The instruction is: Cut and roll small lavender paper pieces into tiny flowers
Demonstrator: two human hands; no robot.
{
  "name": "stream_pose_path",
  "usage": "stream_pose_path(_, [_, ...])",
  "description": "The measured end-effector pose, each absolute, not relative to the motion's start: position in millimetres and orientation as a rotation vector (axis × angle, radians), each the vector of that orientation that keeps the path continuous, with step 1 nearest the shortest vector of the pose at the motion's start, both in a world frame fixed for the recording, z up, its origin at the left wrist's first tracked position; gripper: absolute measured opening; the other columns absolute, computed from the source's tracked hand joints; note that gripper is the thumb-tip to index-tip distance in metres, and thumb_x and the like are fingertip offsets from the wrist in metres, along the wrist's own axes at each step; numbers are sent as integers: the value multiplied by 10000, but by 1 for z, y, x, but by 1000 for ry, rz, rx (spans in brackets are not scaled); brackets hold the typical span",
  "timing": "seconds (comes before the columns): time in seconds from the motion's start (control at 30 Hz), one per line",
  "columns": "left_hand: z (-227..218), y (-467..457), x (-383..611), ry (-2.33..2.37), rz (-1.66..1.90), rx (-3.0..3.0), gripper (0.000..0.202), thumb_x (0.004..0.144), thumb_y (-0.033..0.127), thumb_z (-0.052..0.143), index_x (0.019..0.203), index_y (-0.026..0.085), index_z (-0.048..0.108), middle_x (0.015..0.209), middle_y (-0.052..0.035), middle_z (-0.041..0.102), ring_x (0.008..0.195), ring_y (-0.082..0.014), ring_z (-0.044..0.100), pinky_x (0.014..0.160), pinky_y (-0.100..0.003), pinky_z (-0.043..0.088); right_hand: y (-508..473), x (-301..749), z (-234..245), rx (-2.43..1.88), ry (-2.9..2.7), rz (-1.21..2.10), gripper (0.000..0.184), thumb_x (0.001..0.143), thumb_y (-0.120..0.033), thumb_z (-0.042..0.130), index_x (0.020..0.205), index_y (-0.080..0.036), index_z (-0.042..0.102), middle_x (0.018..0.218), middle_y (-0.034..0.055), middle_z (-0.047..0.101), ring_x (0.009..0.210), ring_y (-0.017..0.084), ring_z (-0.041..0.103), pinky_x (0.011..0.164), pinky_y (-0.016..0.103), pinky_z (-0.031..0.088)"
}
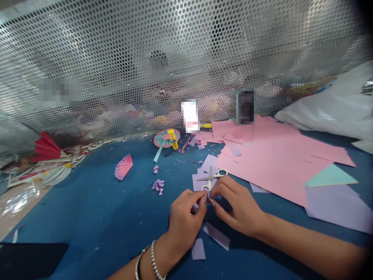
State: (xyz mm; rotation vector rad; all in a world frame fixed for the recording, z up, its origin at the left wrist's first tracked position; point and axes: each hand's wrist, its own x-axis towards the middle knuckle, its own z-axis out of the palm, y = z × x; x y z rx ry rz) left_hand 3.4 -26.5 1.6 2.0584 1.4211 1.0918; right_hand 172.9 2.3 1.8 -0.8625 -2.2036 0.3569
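My left hand and my right hand meet fingertip to fingertip above the blue table. Both are pinched closed on a small piece of purple paper, mostly hidden by the fingers. Just beyond them, open scissors with pale handles lie on purple paper sheets. Nearer to me are a purple paper strip and a smaller purple piece. Left of my hands sits a pile of small folded purple paper bits, with a smaller cluster behind it.
Large pink sheets spread to the right, with teal paper and purple paper. Behind are a yellow glue stick, a round teal-pink paper fan and a pink folded fan. A perforated metal panel bounds the back.
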Motion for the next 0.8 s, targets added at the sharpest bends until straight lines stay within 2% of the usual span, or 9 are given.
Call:
stream_pose_path(0.47, [0,-26,3,1389,1104,2187,200,860,161,495,966,159,664,760,-45,655,689,-142,565,637,-253,449,2,173,3,-904,-2269,400,56,800,-159,440,842,-176,473,828,58,522,783,197,453,691,340,392])
stream_pose_path(0.8, [-2,-27,2,1394,1066,2253,206,854,169,506,1002,190,648,789,-37,666,713,-154,569,625,-263,446,3,173,4,-888,-2264,346,38,782,-182,427,748,-187,412,744,35,467,707,181,428,591,292,352])
